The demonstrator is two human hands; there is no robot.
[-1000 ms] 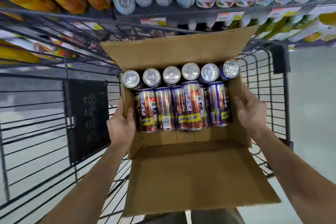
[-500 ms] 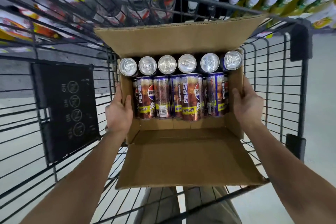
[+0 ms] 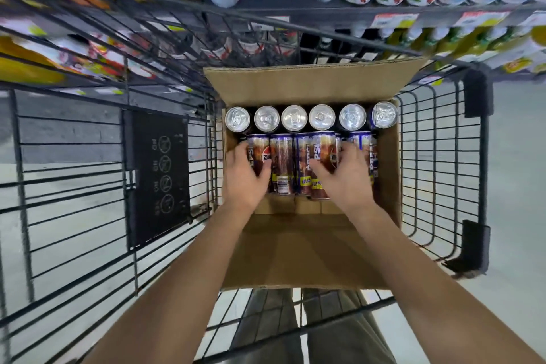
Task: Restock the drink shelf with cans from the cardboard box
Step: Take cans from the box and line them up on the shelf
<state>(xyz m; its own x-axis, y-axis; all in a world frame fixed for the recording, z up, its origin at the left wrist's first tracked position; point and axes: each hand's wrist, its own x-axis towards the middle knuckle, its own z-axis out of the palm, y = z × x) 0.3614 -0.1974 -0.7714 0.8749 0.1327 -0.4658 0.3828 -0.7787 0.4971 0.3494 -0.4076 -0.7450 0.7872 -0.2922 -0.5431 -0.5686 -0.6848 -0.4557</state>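
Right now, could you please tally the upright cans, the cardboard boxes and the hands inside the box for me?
Upright cans: 6
Cardboard box: 1
Hands: 2, left hand and right hand, each gripping a lying can
Total: 9

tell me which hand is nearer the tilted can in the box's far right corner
Right. The right hand grips a middle lying can near-left of the tilted can; the left hand grips the leftmost lying can, across the box.
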